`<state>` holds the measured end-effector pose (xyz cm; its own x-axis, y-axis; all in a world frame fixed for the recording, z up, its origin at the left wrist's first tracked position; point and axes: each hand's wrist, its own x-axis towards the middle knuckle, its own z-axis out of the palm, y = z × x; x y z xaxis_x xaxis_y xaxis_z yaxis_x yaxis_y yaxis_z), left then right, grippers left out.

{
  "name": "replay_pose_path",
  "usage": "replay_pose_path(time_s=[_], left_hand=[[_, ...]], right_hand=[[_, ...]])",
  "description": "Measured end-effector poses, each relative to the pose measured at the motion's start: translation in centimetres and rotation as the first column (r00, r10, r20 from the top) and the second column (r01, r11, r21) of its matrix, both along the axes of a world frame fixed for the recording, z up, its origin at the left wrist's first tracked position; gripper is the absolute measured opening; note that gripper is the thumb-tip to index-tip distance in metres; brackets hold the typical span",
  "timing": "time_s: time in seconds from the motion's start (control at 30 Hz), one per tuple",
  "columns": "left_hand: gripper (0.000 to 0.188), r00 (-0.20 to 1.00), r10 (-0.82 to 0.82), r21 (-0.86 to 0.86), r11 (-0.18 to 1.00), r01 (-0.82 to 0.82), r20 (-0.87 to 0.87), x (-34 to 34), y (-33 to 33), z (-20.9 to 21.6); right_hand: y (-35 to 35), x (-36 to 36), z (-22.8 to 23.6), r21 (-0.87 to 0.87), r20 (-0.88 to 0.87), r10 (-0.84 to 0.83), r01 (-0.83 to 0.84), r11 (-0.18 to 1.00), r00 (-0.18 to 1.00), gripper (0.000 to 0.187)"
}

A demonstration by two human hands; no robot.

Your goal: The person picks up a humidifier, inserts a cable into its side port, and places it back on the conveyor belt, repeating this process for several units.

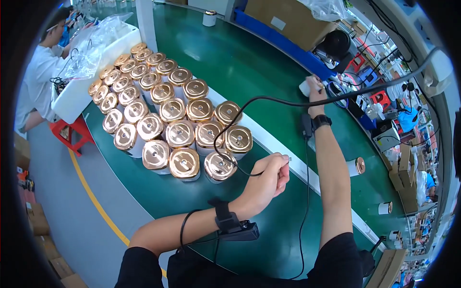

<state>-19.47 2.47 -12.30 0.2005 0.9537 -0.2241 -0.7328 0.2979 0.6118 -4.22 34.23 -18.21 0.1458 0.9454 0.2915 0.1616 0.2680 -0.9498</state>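
Observation:
My left hand (pixel 270 181) is closed in a pinch on the end of a black cable (pixel 278 97), with a small plug tip (pixel 289 159) showing past the fingers. The cable loops up over the green table and runs off to the upper right. Farther out, my right hand (pixel 315 91) is closed around a white canister (pixel 305 88) with a copper-coloured end, partly hidden by the fingers. Left of my left hand stand several rows of similar canisters (pixel 184 163), shiny copper ends up.
A white divider strip (pixel 269 144) crosses the green table (pixel 225 53). More canisters stand or lie along the right side, one tipped (pixel 356 166). A blue-edged shelf holds a cardboard box (pixel 288 21). At left are a white bin (pixel 86 91), a red stool (pixel 72 133) and a seated person (pixel 41 81).

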Motion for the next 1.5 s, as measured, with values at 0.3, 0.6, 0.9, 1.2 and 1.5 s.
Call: replay_pose_path(time_s=[0.3, 0.6, 0.9, 1.2, 1.5], left_hand=[[0.040, 0.991, 0.074, 0.131, 0.990, -0.060, -0.111, 0.0, -1.2, -0.1], [0.046, 0.948, 0.028, 0.297, 0.952, 0.072, -0.317, 3.0, -2.5, -1.0], [0.047, 0.913, 0.069, 0.298, 0.953, 0.059, -0.402, 4.1, -1.9, -1.8], [0.047, 0.889, 0.122, 0.338, 0.940, 0.039, -0.442, 4.7, -0.7, -3.0], [0.049, 0.951, 0.030, 0.214, 0.976, 0.039, -0.308, 4.1, -1.2, -2.6]], right_hand=[[-22.0, -2.1, 3.3, -0.168, -0.688, 0.345, -0.603, 0.780, 0.638, 0.056], [-27.4, 0.8, 5.9, 0.032, -0.268, 0.482, -0.493, 0.870, 0.834, 0.059], [-27.1, 2.8, 5.8, 0.126, 0.044, 0.376, -0.378, 0.917, 0.926, 0.055], [-26.4, 2.3, 4.7, 0.068, -0.021, 0.350, -0.348, 0.935, 0.936, 0.050], [-26.2, 2.2, 4.8, -0.048, 0.058, 0.361, -0.358, 0.932, 0.931, 0.048]])
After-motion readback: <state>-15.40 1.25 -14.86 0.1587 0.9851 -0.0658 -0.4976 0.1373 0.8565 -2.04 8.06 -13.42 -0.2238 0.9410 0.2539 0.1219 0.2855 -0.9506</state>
